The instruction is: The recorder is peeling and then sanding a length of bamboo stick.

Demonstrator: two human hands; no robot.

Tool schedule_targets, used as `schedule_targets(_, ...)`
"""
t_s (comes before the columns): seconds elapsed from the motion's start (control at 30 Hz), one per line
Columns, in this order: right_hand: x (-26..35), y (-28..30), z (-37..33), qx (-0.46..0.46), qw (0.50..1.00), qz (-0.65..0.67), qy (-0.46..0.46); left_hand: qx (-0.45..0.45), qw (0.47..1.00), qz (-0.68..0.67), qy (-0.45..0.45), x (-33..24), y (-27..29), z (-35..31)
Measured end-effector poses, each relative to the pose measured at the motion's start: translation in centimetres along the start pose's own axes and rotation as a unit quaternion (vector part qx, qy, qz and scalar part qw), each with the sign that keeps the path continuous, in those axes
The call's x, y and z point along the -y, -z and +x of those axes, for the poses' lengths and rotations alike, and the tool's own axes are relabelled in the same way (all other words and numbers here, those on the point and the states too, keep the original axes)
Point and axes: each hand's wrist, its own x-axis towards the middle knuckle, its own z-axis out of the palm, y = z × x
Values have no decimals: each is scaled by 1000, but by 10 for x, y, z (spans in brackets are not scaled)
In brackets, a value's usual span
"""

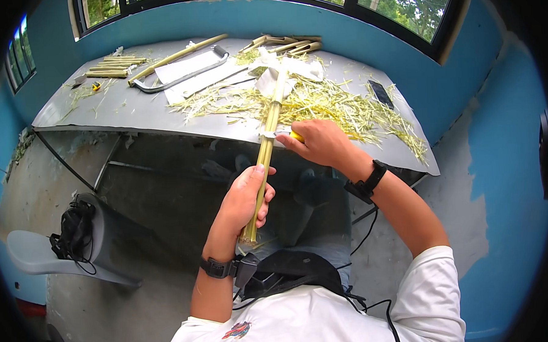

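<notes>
Left hand [241, 197] grips bamboo [267, 148] — right [323, 142], yellow tool [296, 136].

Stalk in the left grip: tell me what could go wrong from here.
The right grip has a yellow-handled tool at the stalk, farther from the body than the left grip. If sharp, it could slip toward those fingers.

The stalk's far end meets crumpled white material on the table, so it might slide.

The phone lies beside loose shavings toward the table's right side and could get buried.
</notes>
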Motion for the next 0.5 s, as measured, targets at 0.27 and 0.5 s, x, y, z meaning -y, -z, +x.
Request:
schedule_targets(0.27, 4, 0, 1, -16, 1000, -15, -10, -89, 992, 73, -51, 7, -11, -3)
schedule_targets(0.5, 10, -5, 7, -17, 1000, -23, -8, -73, 997, 4, -38, 9, 15, 12)
